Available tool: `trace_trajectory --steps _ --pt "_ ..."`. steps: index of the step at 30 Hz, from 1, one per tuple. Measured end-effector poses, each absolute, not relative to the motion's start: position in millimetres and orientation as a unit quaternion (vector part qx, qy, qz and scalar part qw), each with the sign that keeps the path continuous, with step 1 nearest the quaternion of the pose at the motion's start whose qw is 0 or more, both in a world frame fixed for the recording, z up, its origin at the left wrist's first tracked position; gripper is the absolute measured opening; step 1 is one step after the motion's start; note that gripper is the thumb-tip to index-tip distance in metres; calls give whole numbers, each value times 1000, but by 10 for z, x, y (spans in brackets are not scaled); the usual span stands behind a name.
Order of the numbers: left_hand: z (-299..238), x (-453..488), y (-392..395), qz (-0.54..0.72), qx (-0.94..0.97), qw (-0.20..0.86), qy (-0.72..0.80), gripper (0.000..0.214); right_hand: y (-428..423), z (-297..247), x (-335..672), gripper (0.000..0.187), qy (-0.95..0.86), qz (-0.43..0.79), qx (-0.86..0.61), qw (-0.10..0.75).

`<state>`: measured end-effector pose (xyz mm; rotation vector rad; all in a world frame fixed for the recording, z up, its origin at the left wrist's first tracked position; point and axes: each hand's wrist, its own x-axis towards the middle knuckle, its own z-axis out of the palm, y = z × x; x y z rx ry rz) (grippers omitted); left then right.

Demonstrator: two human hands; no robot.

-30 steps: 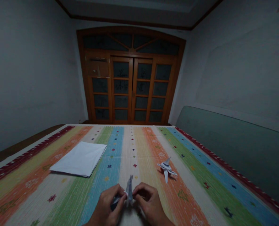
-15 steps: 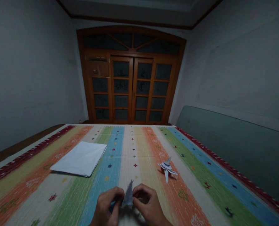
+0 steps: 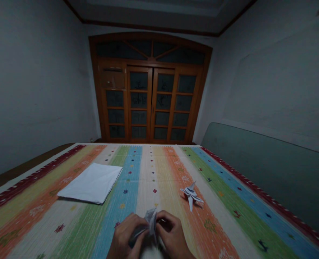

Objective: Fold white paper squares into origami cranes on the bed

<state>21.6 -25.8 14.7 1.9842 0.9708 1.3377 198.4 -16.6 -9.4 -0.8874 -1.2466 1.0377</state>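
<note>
Low in the middle of the view, my left hand (image 3: 125, 237) and my right hand (image 3: 172, 235) both pinch a small folded piece of white paper (image 3: 150, 218) that sticks up between them. Their fingers are curled tight around it, just above the striped cloth (image 3: 218, 216). A finished white origami crane (image 3: 191, 194) rests on the cloth a little to the right and beyond my right hand. A stack of flat white paper sheets (image 3: 92, 182) lies to the left, well beyond my left hand.
The multicoloured striped cloth covers a wide flat surface reaching to a wooden glazed door (image 3: 150, 104) at the far end. A green padded panel (image 3: 269, 169) runs along the right side. Grey walls close in left and right.
The paper between my hands has been folded shorter and its tip tilted right. The hands shifted slightly lower and to the right. The crane and sheets have not moved.
</note>
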Motion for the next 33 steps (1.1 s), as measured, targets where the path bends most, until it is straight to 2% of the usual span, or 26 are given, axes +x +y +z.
trace_trajectory --steps 5,8,14,19,25,29,33 --pt "82 170 -210 545 758 199 300 15 -153 -123 1983 6 -547 480 -358 585" --pt "13 177 -195 540 763 189 302 21 -150 -111 1981 7 -552 490 -340 583" --pt "-1 260 -182 530 709 315 342 20 -143 -96 2014 5 -564 466 -349 586" --pt "38 289 -153 483 674 418 371 11 -181 -73 2031 9 -624 397 -362 568" --pt "64 309 -113 496 608 469 405 19 -187 -23 2084 20 -648 358 -338 581" --pt "39 317 -109 492 594 492 404 28 -149 -48 2153 34 -665 279 -334 607" --pt "32 323 -117 483 600 499 396 32 -143 -35 2178 33 -698 239 -310 600"
